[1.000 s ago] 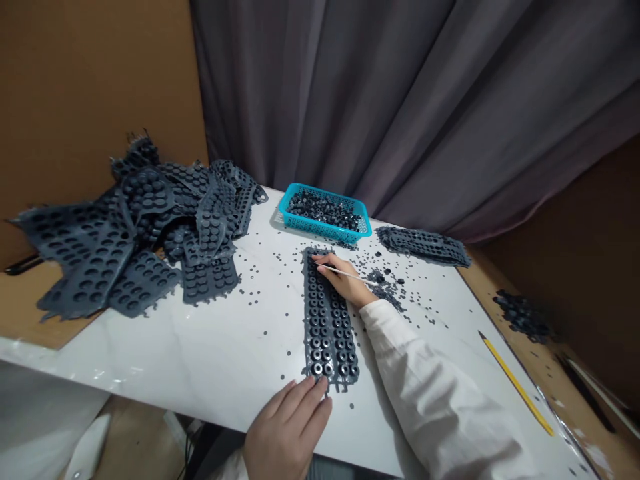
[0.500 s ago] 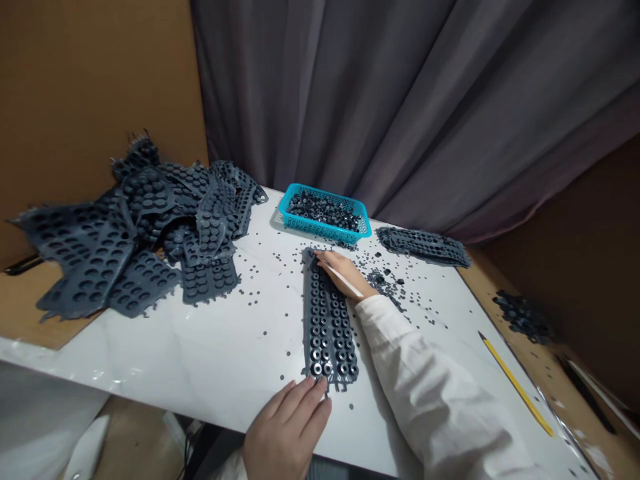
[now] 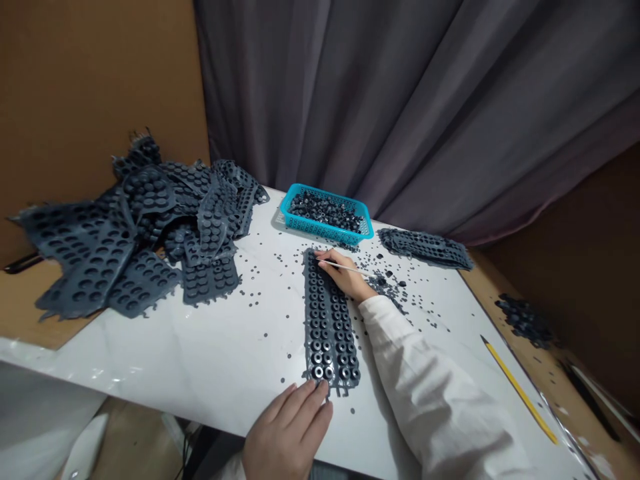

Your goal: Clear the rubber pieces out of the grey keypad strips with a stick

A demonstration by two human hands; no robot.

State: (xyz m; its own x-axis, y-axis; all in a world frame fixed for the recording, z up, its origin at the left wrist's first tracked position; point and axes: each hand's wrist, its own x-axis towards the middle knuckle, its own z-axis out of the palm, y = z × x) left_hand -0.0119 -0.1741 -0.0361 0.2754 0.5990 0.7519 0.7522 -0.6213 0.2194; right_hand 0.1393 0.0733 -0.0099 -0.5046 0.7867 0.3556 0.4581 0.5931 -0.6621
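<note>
Your left hand point(image 3: 290, 427) lies flat, pinning the floppy rubber strip point(image 3: 327, 320) by its near end, while your right hand point(image 3: 345, 275) pinches a thin stick point(image 3: 350, 269).

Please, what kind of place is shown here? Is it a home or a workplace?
Probably a small workshop bench for sorting rubber parts. A pile of dark rubber sheets lies on the white table, a blue basket holds loose rings, and the right hand works a thin stick over one rubber strip.
</note>
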